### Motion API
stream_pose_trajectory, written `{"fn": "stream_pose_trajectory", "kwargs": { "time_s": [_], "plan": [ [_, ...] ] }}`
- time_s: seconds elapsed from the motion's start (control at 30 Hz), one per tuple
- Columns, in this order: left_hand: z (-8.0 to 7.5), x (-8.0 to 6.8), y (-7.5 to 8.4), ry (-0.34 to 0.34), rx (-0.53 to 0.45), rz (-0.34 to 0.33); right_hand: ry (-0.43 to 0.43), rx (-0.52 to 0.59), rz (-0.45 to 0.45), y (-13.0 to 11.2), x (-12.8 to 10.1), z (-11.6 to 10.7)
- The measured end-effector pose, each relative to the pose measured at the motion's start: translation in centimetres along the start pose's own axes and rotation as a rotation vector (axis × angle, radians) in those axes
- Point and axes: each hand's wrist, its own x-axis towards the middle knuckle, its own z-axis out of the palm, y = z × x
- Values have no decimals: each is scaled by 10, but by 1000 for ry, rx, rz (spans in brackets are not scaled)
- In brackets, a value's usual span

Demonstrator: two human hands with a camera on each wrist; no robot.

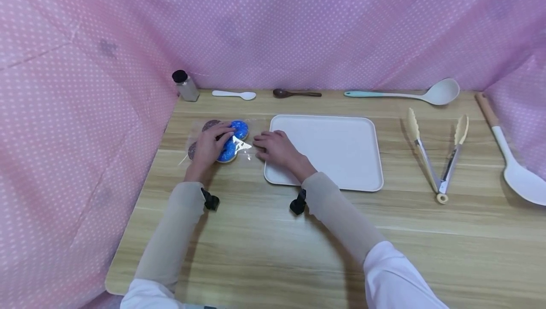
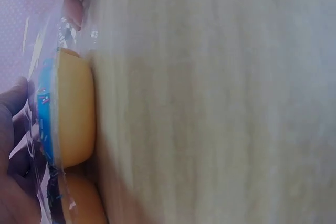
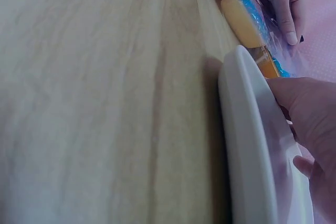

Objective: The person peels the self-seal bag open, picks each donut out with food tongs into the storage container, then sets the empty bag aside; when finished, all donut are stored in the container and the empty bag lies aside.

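A clear plastic bag [image 1: 256, 128] lies on the table, holding several toy donuts. Blue-iced donuts [image 1: 240, 130] show on its right side and brown-iced ones [image 1: 211, 124] on its left. My left hand [image 1: 209, 147] is over the bag, thumb and fingertips close together, pinching its upper film. At the bag's right end, my right hand [image 1: 279, 150] grips the film between fingers and thumb; the left wrist view shows the plastic stretched toward these fingers. The right hand also overlaps the left side of a white tray [image 1: 332, 152]. In the right wrist view, the tray rim [image 3: 247, 129] runs below that hand.
Along the back stand a black-capped jar [image 1: 187, 88], a white spoon [image 1: 233, 94], a dark wooden spoon [image 1: 294, 94] and a ladle [image 1: 439, 93]. To the right lie spread tongs [image 1: 441, 183] and a large white spoon [image 1: 522, 176]. Pink dotted cloth [image 1: 273, 24] hangs behind.
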Motion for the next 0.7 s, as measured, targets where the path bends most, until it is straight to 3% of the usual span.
{"fn": "stream_pose_trajectory", "kwargs": {
  "time_s": [0.43, 0.7],
  "plan": [
    [-10, 7, 1, 16, -85, 25, -33, 1, 10, -1, 1, -3],
    [-18, 9, 4, -43, -95, -69, -31, -3, 1, -1, 0, -3]
  ]
}}
